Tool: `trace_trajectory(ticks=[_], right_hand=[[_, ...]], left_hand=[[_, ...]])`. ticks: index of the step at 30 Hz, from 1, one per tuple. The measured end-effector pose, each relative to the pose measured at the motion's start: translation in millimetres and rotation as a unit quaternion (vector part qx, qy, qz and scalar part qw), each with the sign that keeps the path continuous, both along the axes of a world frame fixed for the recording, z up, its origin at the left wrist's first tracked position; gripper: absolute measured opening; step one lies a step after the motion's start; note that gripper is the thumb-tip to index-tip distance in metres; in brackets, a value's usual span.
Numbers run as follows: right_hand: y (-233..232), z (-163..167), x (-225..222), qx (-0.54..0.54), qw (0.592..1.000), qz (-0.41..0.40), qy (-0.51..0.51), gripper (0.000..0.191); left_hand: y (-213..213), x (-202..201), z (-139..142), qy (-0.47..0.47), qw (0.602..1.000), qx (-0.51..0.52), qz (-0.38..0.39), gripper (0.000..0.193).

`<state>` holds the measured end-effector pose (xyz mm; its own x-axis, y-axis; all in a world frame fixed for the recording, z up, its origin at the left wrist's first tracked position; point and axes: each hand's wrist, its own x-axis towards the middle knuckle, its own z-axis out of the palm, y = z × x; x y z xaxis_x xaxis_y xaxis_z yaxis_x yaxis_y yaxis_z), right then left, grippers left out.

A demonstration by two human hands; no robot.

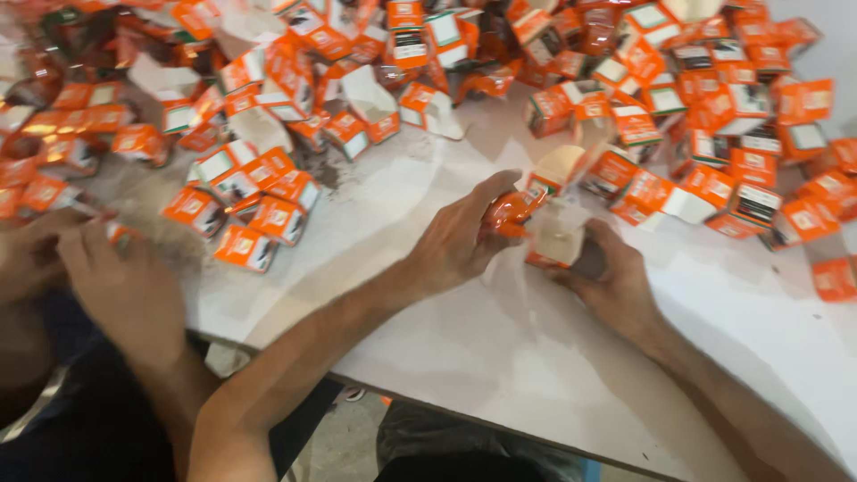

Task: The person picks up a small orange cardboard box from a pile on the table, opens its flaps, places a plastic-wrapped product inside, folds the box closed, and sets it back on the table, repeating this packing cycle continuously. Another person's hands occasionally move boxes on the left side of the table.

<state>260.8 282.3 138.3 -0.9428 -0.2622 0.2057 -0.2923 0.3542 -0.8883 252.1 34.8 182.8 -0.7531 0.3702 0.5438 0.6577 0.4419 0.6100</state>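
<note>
Nearest my view, both forearms stretch out from the bottom edge over the white counter (500, 357), which fills most of the picture. Beyond that, a big heap of small orange-and-white boxes (500, 54) runs across the whole far side, many with flaps open, some tipped on their sides; loose ones spill down toward the near left. On the left, a co-worker's hands (107, 277) are bent over one small orange box (120, 234) at the counter's edge; the blur hides how they hold it.

My left hand (460, 236) is closed in a grip on the orange end of a small box (536, 234), fingers stretched along its top. My right hand (611, 281) grips the same box from the other side, fingers curled round its pale open end, thumb on top. That box sits just off the counter between the two hands, right at the near fringe of the heap, flaps loose. Motion blur smears its finer detail.
</note>
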Motion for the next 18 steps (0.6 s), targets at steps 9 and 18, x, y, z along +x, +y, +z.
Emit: trace_trajectory(ticks=[9,18], right_hand=[[0.4,-10.8,11.8,0.013,1.0,-0.005,-0.012,0.05],[-0.9,3.5,24.1,0.061,0.997,-0.016,0.04,0.066]], left_hand=[[36.8,17.8,-9.7,0.23,0.969,-0.022,-0.089,0.06],[35.7,18.0,-17.6,0.18,0.971,-0.151,-0.047,0.033]])
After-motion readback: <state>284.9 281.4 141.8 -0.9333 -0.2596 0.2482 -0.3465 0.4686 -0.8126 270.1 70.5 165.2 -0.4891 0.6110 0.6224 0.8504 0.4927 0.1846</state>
